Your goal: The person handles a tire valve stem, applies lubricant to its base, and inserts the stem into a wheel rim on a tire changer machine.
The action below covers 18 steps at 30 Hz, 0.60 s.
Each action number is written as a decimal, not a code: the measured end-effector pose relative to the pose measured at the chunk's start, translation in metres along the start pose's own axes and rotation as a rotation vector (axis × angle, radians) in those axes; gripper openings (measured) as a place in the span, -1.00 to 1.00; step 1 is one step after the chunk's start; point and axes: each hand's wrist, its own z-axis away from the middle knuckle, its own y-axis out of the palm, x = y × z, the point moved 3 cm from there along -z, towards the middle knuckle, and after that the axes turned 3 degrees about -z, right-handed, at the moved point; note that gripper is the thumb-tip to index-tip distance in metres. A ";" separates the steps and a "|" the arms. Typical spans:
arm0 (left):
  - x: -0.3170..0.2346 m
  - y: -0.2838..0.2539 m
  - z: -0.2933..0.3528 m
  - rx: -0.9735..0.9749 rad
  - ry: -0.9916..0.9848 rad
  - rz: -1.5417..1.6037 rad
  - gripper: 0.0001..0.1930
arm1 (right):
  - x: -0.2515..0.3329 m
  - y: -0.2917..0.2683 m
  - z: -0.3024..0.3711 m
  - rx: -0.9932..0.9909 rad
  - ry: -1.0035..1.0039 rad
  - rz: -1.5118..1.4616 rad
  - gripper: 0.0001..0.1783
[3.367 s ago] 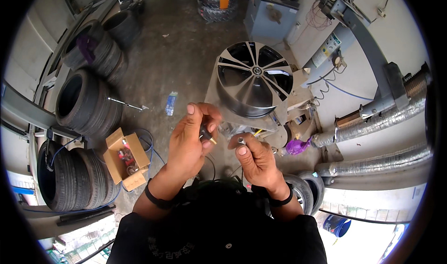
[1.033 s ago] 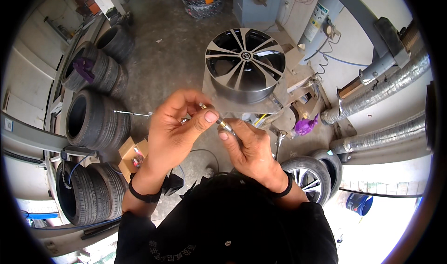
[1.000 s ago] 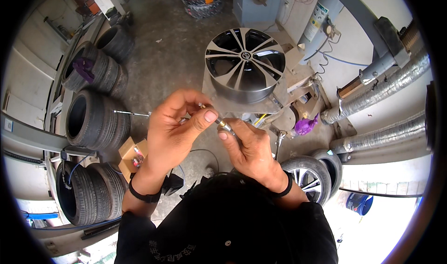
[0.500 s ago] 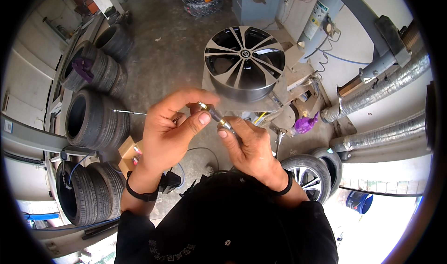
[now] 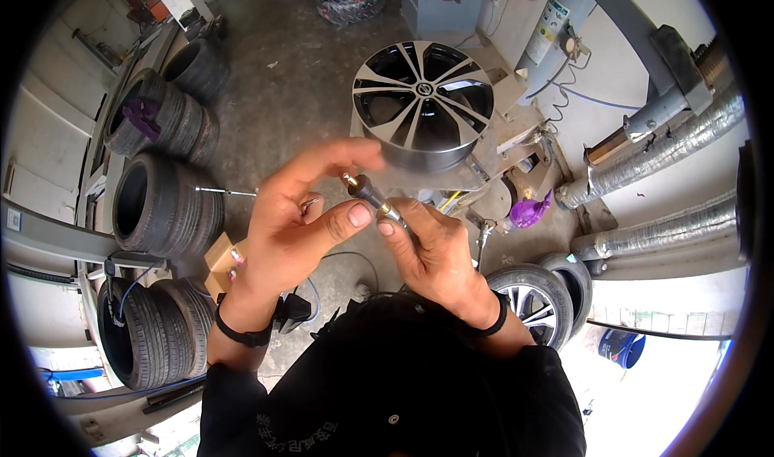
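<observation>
Left hand (image 5: pixel 294 219) pinches the black rubber tyre valve (image 5: pixel 360 187); right hand (image 5: pixel 431 251) grips the metal tool (image 5: pixel 393 213) on its brass end. I keep both in line, turning gently.

Both hands met at a small black-and-brass valve stem (image 5: pixel 364 191): the left hand (image 5: pixel 294 231) pinched its body, the right hand (image 5: pixel 427 251) gripped its metal end. An alloy wheel (image 5: pixel 423 102) lay just beyond them.
</observation>
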 end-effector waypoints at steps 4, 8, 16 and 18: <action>0.018 -0.006 0.003 0.026 0.000 -0.059 -0.66 | 0.001 0.001 -0.001 0.000 -0.015 0.004 -0.75; 0.003 -0.002 0.000 0.035 -0.072 0.068 -0.61 | -0.001 -0.001 0.000 -0.005 0.010 0.015 -0.74; 0.011 -0.009 0.002 0.037 -0.050 0.020 -0.61 | 0.001 0.000 -0.001 0.000 0.007 0.013 -0.74; 0.002 -0.006 -0.001 0.052 -0.075 0.072 -0.61 | 0.001 0.000 -0.001 -0.004 0.016 0.006 -0.74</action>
